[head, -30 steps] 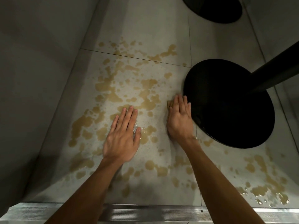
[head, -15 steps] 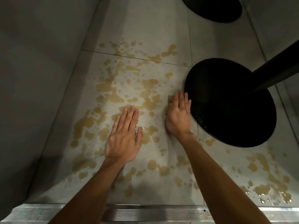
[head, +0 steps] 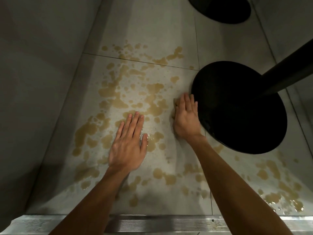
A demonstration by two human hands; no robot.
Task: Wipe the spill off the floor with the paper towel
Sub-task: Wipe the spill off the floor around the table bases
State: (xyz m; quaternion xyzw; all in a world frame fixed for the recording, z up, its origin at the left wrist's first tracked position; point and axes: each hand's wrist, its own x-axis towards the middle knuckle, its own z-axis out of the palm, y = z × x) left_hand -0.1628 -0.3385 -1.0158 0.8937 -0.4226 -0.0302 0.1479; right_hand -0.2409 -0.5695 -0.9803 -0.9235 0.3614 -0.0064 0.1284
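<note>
Floor of pale grey tiles (head: 152, 31) carries a wide tan-brown liquid spill (head: 152, 102), broken into many puddles and drops, from the upper tile seam down to the ribbed metal threshold strip (head: 160, 223) at the bottom edge. The left hand (head: 128, 141) lies flat and open on the wet tile, fingers together and pointing away, holding nothing. The right hand (head: 185, 116) is also spread flat, palm down, and presses on a small wet brownish paper towel (head: 176, 104); only a corner of it shows beside the fingers, so its full shape I cannot tell. This hand is just beside the round black disc base (head: 245, 116) of a dark pole (head: 288, 70). A second black round base (head: 220, 7) sits at the top edge.
</note>
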